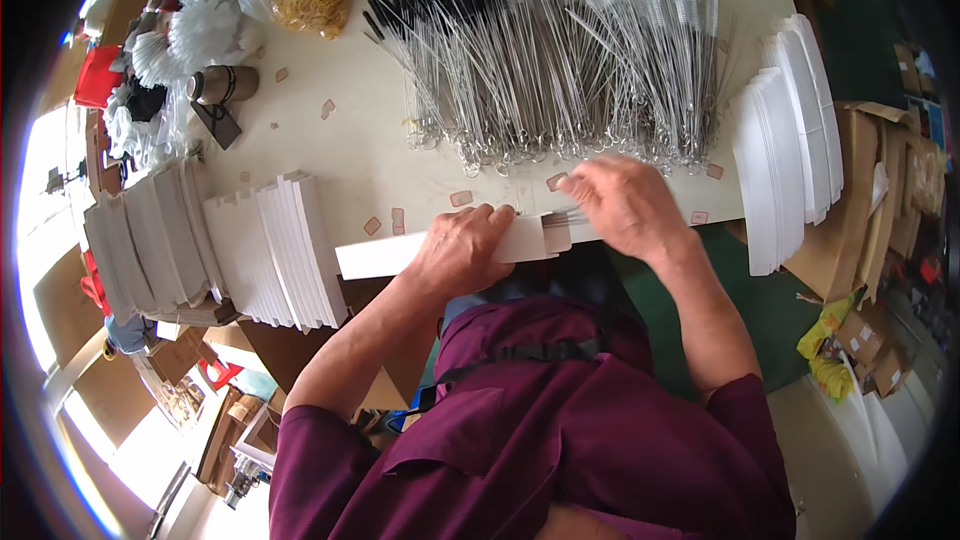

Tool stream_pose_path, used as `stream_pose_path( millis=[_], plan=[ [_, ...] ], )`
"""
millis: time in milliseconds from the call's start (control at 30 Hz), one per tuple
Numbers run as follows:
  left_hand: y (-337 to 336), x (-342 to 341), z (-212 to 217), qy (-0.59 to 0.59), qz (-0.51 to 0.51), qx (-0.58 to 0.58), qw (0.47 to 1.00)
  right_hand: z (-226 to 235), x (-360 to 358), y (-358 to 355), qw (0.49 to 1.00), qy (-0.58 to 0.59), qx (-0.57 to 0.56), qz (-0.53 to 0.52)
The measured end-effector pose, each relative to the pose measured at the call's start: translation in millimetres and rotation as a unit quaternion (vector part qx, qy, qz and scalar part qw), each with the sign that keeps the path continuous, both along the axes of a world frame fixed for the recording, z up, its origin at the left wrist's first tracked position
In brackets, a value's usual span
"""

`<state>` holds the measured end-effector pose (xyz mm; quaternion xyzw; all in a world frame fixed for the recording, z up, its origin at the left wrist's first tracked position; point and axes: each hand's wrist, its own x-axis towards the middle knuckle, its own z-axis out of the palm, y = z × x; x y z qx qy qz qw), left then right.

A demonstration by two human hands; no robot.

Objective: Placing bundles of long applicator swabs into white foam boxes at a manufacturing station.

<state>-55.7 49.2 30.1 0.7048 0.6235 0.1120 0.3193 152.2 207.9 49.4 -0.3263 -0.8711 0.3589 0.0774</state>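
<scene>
Together, left hand (462, 245) and right hand (622, 202) grip a long white box (385, 254).

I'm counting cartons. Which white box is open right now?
The long white box under the left hand, flap open beside the right hand; the stacked ones lie flat.

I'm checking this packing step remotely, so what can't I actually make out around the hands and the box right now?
- Head view: the open end of the long white box is covered by the right hand, so what goes in is hidden.
- The left hand covers the box's middle.
- The wire brushes blur into one pile, too fine to count.
- The table's far edge is cut off.
</scene>
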Motion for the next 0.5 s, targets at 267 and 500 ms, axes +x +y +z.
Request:
stream_pose_path(
  millis=[267, 500],
  plan=[
    [2, 10, -4, 0.019, 0.074, 0.016, 0.997, -21, 10, -25, 0.992, 0.009, -0.027, -0.124],
    [-2, 21, -8, 0.015, 0.106, -0.004, 0.994, -37, 14, -47, 0.911, 0.130, -0.325, -0.216]
  ],
)
